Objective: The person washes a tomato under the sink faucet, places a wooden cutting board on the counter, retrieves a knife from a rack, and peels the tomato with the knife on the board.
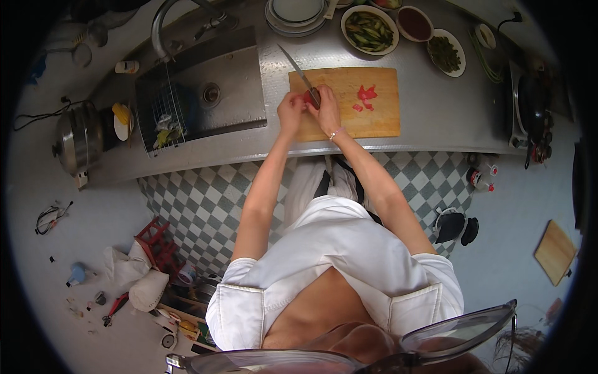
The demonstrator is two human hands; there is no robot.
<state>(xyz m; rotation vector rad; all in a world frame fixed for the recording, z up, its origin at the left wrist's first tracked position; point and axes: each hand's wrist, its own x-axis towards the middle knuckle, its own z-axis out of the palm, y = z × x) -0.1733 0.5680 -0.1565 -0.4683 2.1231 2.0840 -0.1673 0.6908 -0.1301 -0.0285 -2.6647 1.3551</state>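
A wooden cutting board lies on the steel counter. Over its left part, my left hand and my right hand are close together around a dark red, round food item, perhaps a tomato. A knife slants across it, blade pointing up and left beyond the board; its handle end is hidden at my right hand. The fingers of my left hand touch the left side of the red item. Cut red pieces rest on the board to the right of my right hand.
A sink with a wire rack is at left. Behind the board stand stacked plates, a bowl of green vegetables, a bowl of dark red contents and a green-filled dish. A stove is at right.
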